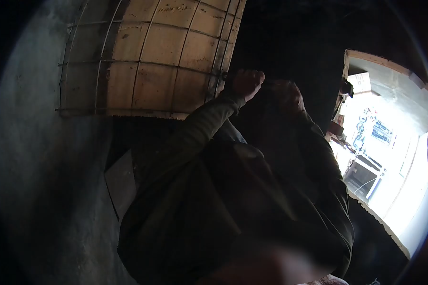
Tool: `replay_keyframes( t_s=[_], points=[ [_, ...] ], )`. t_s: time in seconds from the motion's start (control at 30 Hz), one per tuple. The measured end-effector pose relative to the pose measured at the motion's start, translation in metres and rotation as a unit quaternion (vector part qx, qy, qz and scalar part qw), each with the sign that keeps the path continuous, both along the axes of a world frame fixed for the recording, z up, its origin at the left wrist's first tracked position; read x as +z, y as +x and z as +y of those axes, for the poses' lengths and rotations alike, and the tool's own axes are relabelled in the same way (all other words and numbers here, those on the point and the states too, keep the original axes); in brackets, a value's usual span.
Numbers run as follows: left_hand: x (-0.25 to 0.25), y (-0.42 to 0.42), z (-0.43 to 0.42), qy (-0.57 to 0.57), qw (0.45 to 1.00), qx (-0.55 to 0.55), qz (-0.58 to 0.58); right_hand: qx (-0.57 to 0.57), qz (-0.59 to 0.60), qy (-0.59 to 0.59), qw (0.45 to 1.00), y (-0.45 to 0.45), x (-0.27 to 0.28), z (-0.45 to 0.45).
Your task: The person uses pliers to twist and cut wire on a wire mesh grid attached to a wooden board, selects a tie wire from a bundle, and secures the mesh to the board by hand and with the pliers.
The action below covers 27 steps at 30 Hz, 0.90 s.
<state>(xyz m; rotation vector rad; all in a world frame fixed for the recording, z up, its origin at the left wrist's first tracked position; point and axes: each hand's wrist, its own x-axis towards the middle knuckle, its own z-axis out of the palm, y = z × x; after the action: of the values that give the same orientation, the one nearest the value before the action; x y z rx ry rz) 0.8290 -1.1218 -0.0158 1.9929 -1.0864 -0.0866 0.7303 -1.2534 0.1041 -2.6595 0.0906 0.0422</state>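
Observation:
A metal wire grid [139,61] lies over light wooden boards [164,45] at the upper left. At the right edge of this grid is my left hand [246,84], its fingers curled into a closed grip. What sits inside that grip is too dark to make out. To its right, in deep shadow, is my right hand [290,95], with its fingers bent and closed. A faint dark, thin shape seems to run between the two hands, but its kind does not show. Both of my arms are in dark green sleeves [199,126].
A grey wall or floor surface [47,156] fills the left side. At the right, a bright opening [394,142] with a rough frame gives onto a lit space holding several objects. A pale flat panel [121,183] stands at lower left. Much of the middle is dark.

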Motion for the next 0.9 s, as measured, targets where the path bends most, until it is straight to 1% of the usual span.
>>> replay_keyframes(
  t_s=[0.03, 0.07, 0.1, 0.13, 0.17, 0.2, 0.23, 0.27, 0.3, 0.33, 0.37, 0.4, 0.43, 0.47, 0.5, 0.53, 0.57, 0.63, 0.67, 0.73, 0.77, 0.83, 0.9],
  points=[
    [-0.003, -0.003, -0.001, -0.005, 1.0, 0.009, -0.015, -0.16, 0.037, 0.197, 0.967, 0.0, -0.004, -0.005],
    [-0.006, -0.004, -0.002, -0.011, 0.999, 0.019, -0.031, -0.16, 0.035, 0.198, 0.966, 0.002, -0.006, -0.013],
    [-0.009, -0.004, -0.004, -0.011, 0.999, 0.018, -0.033, -0.295, 0.082, 0.207, 0.929, 0.01, 0.0, -0.017],
    [-0.012, -0.007, -0.006, 0.016, 0.999, 0.013, -0.04, -0.423, 0.129, 0.211, 0.872, 0.017, 0.004, -0.02],
    [-0.014, -0.007, -0.008, 0.044, 0.998, 0.01, -0.047, -0.421, 0.128, 0.211, 0.873, 0.021, -0.001, -0.031],
    [-0.013, -0.007, -0.008, 0.044, 0.998, 0.011, -0.047, -0.446, 0.169, 0.247, 0.844, 0.021, -0.009, -0.045],
    [-0.011, -0.007, -0.006, 0.056, 0.998, -0.019, -0.031, -0.468, 0.21, 0.282, 0.81, 0.022, -0.012, -0.051],
    [-0.009, -0.008, -0.002, 0.069, 0.996, -0.049, -0.012, -0.468, 0.212, 0.284, 0.81, 0.02, -0.016, -0.055],
    [-0.005, -0.006, 0.002, 0.073, 0.996, -0.047, -0.011, -0.365, 0.196, 0.095, 0.905, 0.022, -0.016, -0.053],
    [0.001, -0.001, 0.002, 0.078, 0.994, -0.076, 0.029, -0.295, 0.185, 0.003, 0.937, 0.025, -0.017, -0.049],
    [0.007, 0.006, 0.003, 0.083, 0.989, -0.103, 0.068, -0.23, 0.164, -0.099, 0.954, 0.028, -0.017, -0.045],
    [0.013, 0.011, 0.004, 0.085, 0.99, -0.092, 0.07, -0.257, 0.173, -0.14, 0.94, 0.023, -0.005, -0.028],
    [0.02, 0.013, 0.005, 0.105, 0.984, -0.103, 0.096, -0.284, 0.183, -0.181, 0.924, 0.019, 0.006, -0.011],
    [0.023, 0.016, 0.005, 0.124, 0.978, -0.116, 0.122, -0.274, 0.184, -0.181, 0.926, 0.021, 0.021, 0.012],
    [0.021, 0.016, 0.006, 0.127, 0.977, -0.111, 0.127, -0.124, 0.077, -0.202, 0.968, 0.022, 0.037, 0.04],
    [0.019, 0.017, 0.007, 0.107, 0.979, -0.122, 0.123, 0.028, -0.035, -0.214, 0.976, 0.025, 0.043, 0.053],
    [0.017, 0.017, 0.007, 0.087, 0.98, -0.133, 0.118, 0.032, -0.034, -0.213, 0.976, 0.027, 0.039, 0.051],
    [0.018, 0.016, 0.011, 0.082, 0.98, -0.143, 0.111, 0.125, 0.046, -0.279, 0.951, 0.026, 0.023, 0.039],
    [0.019, 0.018, 0.012, 0.075, 0.98, -0.151, 0.101, 0.127, 0.045, -0.279, 0.951, 0.03, 0.016, 0.032],
    [0.014, 0.019, 0.011, 0.088, 0.977, -0.165, 0.098, 0.174, 0.206, -0.347, 0.898, 0.042, 0.008, 0.026],
    [0.013, 0.019, 0.012, 0.098, 0.973, -0.185, 0.095, 0.176, 0.206, -0.346, 0.898, 0.041, 0.008, 0.025],
    [0.012, 0.021, 0.017, 0.087, 0.975, -0.188, 0.076, 0.145, 0.248, -0.243, 0.927, 0.049, 0.019, 0.033],
    [0.014, 0.02, 0.025, 0.075, 0.976, -0.194, 0.062, 0.143, 0.256, -0.265, 0.919, 0.043, 0.018, 0.04]
  ],
)
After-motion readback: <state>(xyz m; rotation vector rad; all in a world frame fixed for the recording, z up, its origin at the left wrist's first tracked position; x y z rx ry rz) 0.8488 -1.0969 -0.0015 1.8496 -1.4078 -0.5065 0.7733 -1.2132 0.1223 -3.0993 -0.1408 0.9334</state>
